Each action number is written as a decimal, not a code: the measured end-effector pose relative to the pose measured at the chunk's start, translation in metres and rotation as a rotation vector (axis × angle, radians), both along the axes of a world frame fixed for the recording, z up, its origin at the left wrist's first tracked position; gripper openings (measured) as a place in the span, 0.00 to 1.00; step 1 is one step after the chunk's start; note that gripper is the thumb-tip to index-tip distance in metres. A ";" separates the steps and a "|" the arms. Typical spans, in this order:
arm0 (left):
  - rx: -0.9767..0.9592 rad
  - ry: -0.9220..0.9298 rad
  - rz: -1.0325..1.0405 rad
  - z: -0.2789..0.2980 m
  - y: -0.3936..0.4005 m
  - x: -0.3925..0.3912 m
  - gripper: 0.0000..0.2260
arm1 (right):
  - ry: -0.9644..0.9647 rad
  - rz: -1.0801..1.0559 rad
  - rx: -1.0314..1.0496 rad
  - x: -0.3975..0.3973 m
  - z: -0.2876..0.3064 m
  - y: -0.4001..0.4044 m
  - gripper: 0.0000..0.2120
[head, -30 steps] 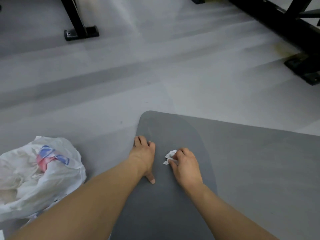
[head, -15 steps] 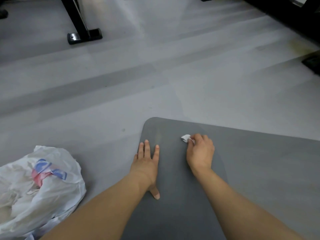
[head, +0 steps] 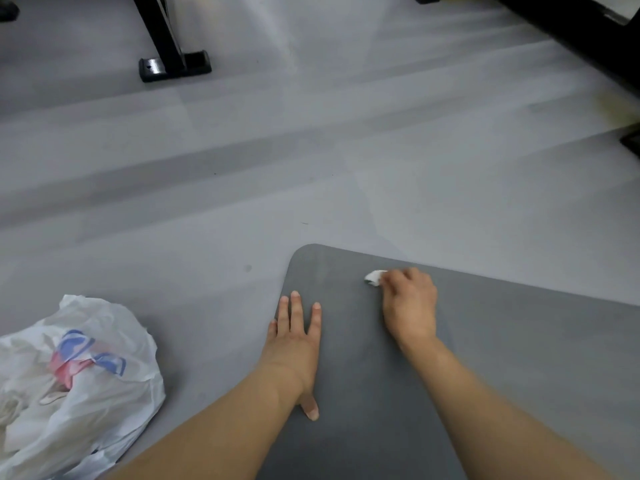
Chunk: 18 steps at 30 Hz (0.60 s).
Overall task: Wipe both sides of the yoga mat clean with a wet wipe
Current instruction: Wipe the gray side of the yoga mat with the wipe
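floor (head: pixel 311 150): grey, carries everything.
yoga mat (head: pixel 502 358): flat, 4 to 6 o'clock, rounded corner at centre.
plastic bag (head: pixel 76 379): 8 o'clock, red/blue print, nothing readable.
left hand (head: pixel 294 344): fingers spread, palm down, pinning mat near its left edge.
right hand (head: pixel 410 303): fingers pinching wet wipe (head: pixel 374 277) by the far edge.
advice: keep the mat pinned, use overlapping strokes, run past the edge.

Bare forearms (head: pixel 214 424) — no sleeves, nothing worn.
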<state>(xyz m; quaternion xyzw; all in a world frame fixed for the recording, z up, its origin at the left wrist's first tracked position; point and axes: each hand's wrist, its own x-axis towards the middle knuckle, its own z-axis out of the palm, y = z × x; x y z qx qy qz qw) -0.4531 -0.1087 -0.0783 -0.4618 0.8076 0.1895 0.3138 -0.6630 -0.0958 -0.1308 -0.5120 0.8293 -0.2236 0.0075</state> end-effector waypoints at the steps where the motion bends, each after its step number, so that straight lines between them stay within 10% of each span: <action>1: 0.000 -0.006 0.003 0.000 0.000 -0.001 0.75 | -0.038 -0.090 -0.012 -0.003 0.000 0.002 0.02; 8: 0.012 0.000 -0.001 0.001 0.000 0.002 0.75 | -0.228 0.142 0.017 0.100 0.002 -0.080 0.07; 13: 0.004 0.003 0.001 0.002 0.000 0.001 0.75 | -0.025 0.300 0.010 0.065 0.003 -0.073 0.06; 18: -0.001 -0.006 0.001 0.001 0.001 -0.001 0.75 | 0.041 -0.058 -0.015 -0.013 -0.004 -0.026 0.04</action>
